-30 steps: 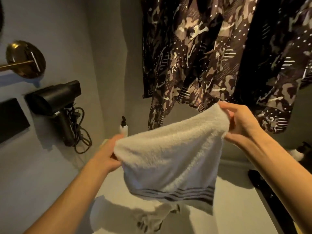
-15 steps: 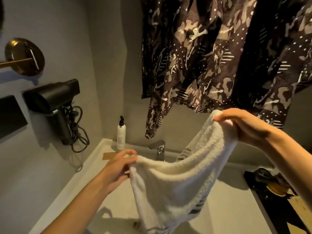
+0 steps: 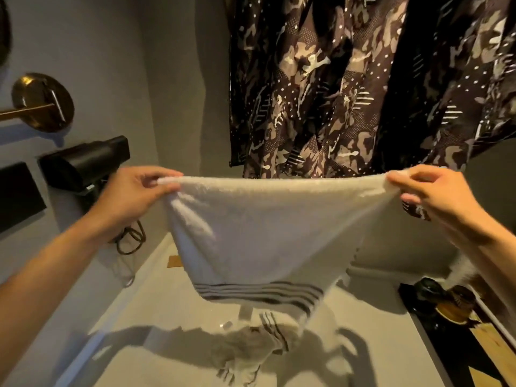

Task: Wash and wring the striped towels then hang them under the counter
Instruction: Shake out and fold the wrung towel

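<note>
Here, a white striped towel (image 3: 259, 236) is stretched out flat above the pale counter (image 3: 139, 311), its top edge pulled into a nearly level line. The left hand (image 3: 134, 196) pinches the upper left corner, thumb and fingers pressed together on the terry. The right hand (image 3: 438, 199) pinches the upper right corner the same way, grip tight on the cloth. The towel's body narrows downward; dark stripes run across its lower part. Below it, a second striped towel (image 3: 251, 350) lies crumpled on the counter, partly in the shadow of the first. Camouflage-print garments (image 3: 335, 88) hang behind, just beyond the top edge. On the left wall: a black hair dryer (image 3: 83, 163) with a coiled cord, and a brass round fitting (image 3: 42, 101) above it. Dark items sit at the counter's right edge, too dim to identify.
</note>
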`<state>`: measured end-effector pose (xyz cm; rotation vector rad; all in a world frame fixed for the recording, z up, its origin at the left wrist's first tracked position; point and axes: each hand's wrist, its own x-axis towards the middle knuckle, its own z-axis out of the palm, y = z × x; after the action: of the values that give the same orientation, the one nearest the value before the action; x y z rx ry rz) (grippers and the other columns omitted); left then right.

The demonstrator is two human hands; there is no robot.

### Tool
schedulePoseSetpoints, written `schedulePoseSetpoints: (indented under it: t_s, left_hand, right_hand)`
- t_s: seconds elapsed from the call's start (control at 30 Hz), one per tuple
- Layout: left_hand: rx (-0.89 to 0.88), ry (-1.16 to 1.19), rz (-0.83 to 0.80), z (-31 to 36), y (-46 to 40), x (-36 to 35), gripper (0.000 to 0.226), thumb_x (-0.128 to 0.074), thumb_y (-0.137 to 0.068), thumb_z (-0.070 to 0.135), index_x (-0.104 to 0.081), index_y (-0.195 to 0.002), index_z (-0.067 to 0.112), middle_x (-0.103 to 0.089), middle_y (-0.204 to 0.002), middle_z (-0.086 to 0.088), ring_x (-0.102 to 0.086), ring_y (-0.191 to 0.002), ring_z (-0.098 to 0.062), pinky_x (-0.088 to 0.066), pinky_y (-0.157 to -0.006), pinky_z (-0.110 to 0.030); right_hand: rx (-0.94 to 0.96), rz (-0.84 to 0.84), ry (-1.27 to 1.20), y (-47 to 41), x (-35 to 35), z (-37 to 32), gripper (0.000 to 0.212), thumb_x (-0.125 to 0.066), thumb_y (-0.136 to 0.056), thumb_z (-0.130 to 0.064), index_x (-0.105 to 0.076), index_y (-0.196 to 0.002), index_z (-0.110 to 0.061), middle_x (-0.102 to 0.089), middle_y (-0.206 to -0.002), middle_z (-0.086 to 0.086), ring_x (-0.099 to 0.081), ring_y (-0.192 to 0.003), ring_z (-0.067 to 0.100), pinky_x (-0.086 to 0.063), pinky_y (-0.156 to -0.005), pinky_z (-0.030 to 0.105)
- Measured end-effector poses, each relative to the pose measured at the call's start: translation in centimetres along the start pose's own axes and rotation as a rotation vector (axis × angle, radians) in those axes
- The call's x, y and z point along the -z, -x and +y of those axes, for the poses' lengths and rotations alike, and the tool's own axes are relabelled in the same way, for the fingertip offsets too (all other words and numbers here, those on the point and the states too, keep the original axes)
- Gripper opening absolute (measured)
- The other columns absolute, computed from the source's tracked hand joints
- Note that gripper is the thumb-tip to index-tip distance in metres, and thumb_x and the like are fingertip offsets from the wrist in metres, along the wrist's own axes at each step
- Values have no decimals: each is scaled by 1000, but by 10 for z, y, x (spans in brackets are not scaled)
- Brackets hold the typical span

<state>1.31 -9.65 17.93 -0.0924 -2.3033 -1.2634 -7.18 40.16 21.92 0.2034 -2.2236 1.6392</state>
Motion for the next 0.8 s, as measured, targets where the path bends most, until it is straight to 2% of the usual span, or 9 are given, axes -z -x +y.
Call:
schedulePoseSetpoints:
  t_s: [0.1, 0.2, 0.27, 0.33, 0.47, 0.57, 0.67, 0.73, 0.8]
  left_hand:
    - [-209, -106, 130, 17, -16, 14, 9, -72, -92, 33, -77, -99, 34, -75, -89, 25, -67, -83, 12, -45, -69, 1]
    - [-298, -208, 122, 18, -27, 5, 10, -66, -96, 31, -69, -93, 39, -65, -99, 10, -62, -89, 1, -46, -79, -3]
    - [-219, -93, 95, 7, -27, -7, 15, -59, -100, 33, -66, -90, 42, -64, -98, 7, -61, -86, -5, -55, -82, -27]
    - [-81, 6, 93, -5, -21, -16, 19, -55, -98, 49, -65, -91, 35, -65, -80, 13, -60, -76, -12, -56, -69, -45]
    - [109, -104, 48, -26, -15, -38, 28, -56, -91, 54, -66, -88, 29, -71, -82, 8, -66, -77, -13, -50, -64, -32]
    - [304, -264, 26, -44, -11, -65, 25, -59, -95, 37, -66, -79, 20, -69, -81, -2, -66, -82, -26, -49, -68, -33]
    - [488, -233, -31, -46, -7, -90, 40, -61, -95, 29, -50, -59, 14, -48, -58, -7, -50, -60, -23, -41, -60, -31]
    - [553, -174, -40, -33, -7, -104, 39, -62, -94, 26, -49, -60, 13, -47, -60, -11, -48, -61, -24, -42, -63, -32]
    - [514, -41, -46, -9, -8, -118, 33, -62, -92, 23, -54, -62, 14, -50, -62, -12, -51, -60, -24, -44, -63, -31]
  right_hand:
    - [35, -18, -196, -2, 9, -7, 38, -87, -66, -56, -75, -75, -22, -78, -86, -4, -76, -83, 13, -62, -72, 30]
    - [-25, 73, -83, -1, -3, 10, 35, -80, -74, -56, -72, -73, -22, -73, -77, 2, -71, -81, 24, -62, -74, 37]
    - [-26, 99, -93, 1, -10, 22, 28, -78, -82, -49, -73, -72, -23, -70, -75, 1, -68, -81, 22, -60, -73, 35]
    - [28, 118, -12, 5, -13, 29, 26, -79, -82, -49, -74, -74, -24, -71, -70, -5, -66, -70, 10, -59, -62, 30]
    - [-75, 30, 68, 12, -27, 47, 37, -83, -79, -43, -69, -67, -12, -64, -54, -3, -57, -49, 6, -48, -44, 19]
    - [-338, -11, 68, 16, -48, 76, 49, -86, -79, -30, -50, -50, -15, -46, -52, 4, -49, -56, 22, -49, -57, 37]
    - [-505, 14, 122, 21, -73, 93, 57, -87, -80, -23, -41, -47, -18, -42, -58, 9, -47, -65, 27, -53, -69, 47]
    - [-526, 29, 107, 25, -89, 88, 53, -85, -81, -22, -46, -47, -13, -48, -59, 10, -53, -65, 28, -61, -80, 56]
    - [-440, 5, 51, 32, -110, 63, 47, -83, -82, -26, -60, -47, -5, -59, -59, 15, -63, -60, 33, -62, -77, 60]
